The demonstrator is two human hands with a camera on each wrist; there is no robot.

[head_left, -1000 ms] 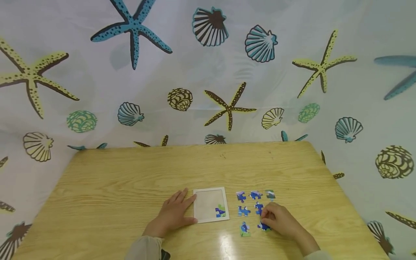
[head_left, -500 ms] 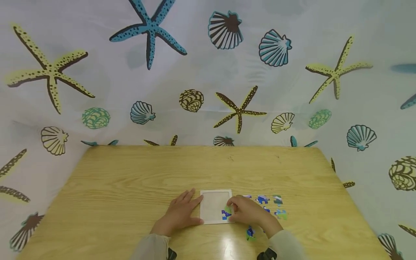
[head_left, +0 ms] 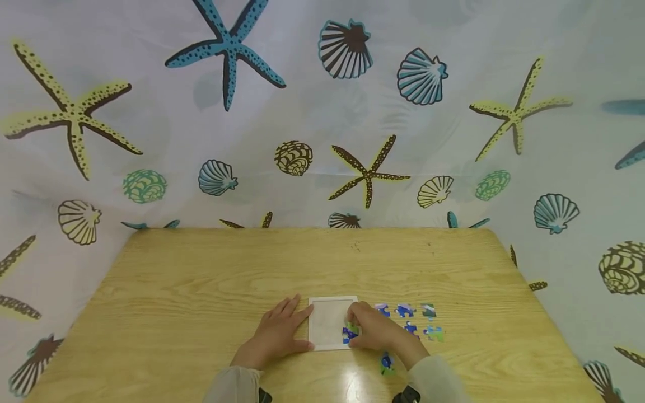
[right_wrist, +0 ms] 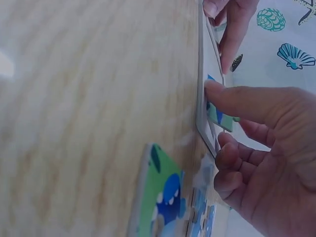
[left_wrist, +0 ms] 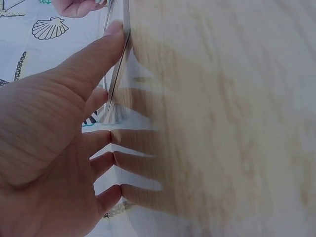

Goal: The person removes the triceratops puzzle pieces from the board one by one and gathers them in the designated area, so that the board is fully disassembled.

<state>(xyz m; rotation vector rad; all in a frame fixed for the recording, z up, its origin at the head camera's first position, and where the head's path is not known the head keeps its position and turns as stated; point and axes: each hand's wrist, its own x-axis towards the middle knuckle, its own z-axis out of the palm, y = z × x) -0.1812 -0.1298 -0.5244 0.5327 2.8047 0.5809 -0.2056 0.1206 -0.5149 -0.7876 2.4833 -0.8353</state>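
A square white puzzle frame lies flat on the table, with jigsaw pieces in blue, purple and green at its lower right corner. My left hand rests beside the frame, fingers spread, thumb and index finger against its left edge. Over the frame's right edge, my right hand has its thumb and curled fingers about a puzzle piece in that corner. In the right wrist view the thumb tip lies on this piece, and the fingers partly hide it.
Right of the frame, several loose pieces lie in rough rows on the wooden table. A blue and green piece lies nearer the front, beside the right forearm. Behind the table hangs a white cloth printed with starfish and shells.
My right hand has moved left from the loose pieces to the lower right corner of the frame. My left hand stays at the frame's left edge. The head view has shifted slightly.
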